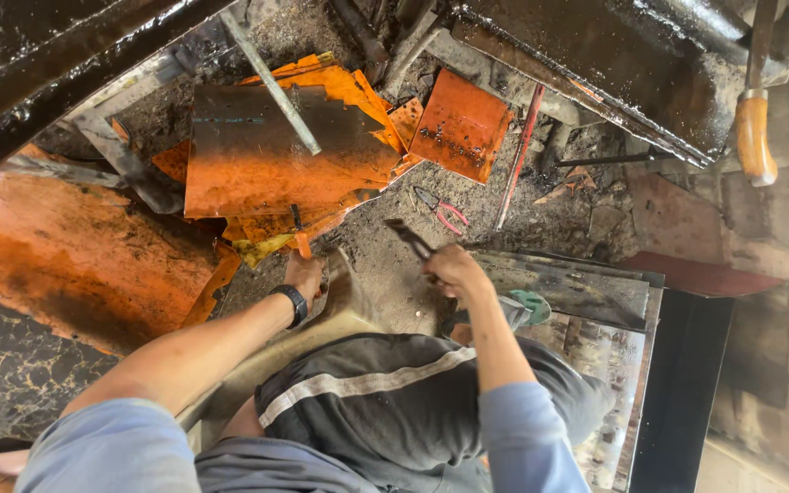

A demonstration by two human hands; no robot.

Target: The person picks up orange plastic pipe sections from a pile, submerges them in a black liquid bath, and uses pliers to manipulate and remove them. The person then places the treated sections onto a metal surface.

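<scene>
Left hand (305,272): fingers closed around an orange-handled tool (301,239), its tip set against the yellow edge of the stacked orange sheet-metal pieces (276,160); black wristwatch (292,303) on the wrist.

Right hand (454,270): fingers closed on dark pliers (410,239), jaws pointing up and left over the gritty grey floor (372,251).

Between and beyond the hands: red-handled pliers (442,211) lying on the floor, apart from both hands. A thin red rod (518,157) lies beside a separate orange plate (459,124). A grey metal bar (271,84) rests across the large sheet.

Upper right: wooden-handled hammer (753,128). Lower right: dark metal sheets (577,288), stacked. Person crouches, in dark trousers with a pale stripe.
</scene>
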